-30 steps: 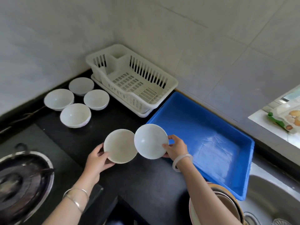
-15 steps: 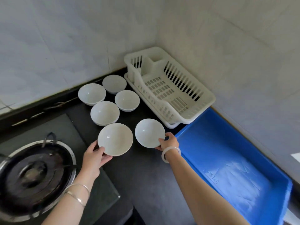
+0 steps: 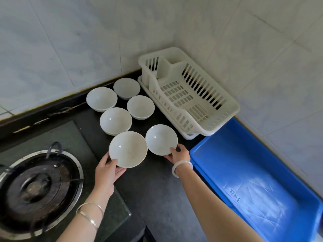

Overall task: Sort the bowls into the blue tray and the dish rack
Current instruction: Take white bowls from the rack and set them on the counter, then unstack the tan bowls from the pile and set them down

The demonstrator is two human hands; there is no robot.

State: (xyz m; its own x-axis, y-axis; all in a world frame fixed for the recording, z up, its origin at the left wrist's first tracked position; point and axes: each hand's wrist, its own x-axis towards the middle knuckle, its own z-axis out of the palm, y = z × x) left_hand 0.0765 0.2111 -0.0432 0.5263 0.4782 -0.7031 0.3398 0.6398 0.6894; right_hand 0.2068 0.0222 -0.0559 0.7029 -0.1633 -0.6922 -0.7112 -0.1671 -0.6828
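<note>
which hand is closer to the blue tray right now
Right. The right hand, holding the right bowl by its rim, is just beside the blue tray's nearest corner. The left hand, holding the left bowl, is farther left, toward the stove.

The white bowls (image 3: 115, 121) look like glazed ceramic, smooth and glossy, with small bright highlights inside. The dish rack (image 3: 176, 112) is cream-white moulded plastic with a smooth, dull sheen. The blue tray (image 3: 262, 180) is shiny plastic, its floor scuffed with pale scratches. The table (image 3: 157, 189) is black, faintly speckled and matt, like stone. The wall tiles (image 3: 70, 41) are pale and glossy. The stove ring (image 3: 79, 173) is worn, stained metal. Thin silvery metal bangles (image 3: 89, 220) circle the left wrist; a smooth, milky, translucent bangle (image 3: 183, 162) circles the right.
</note>
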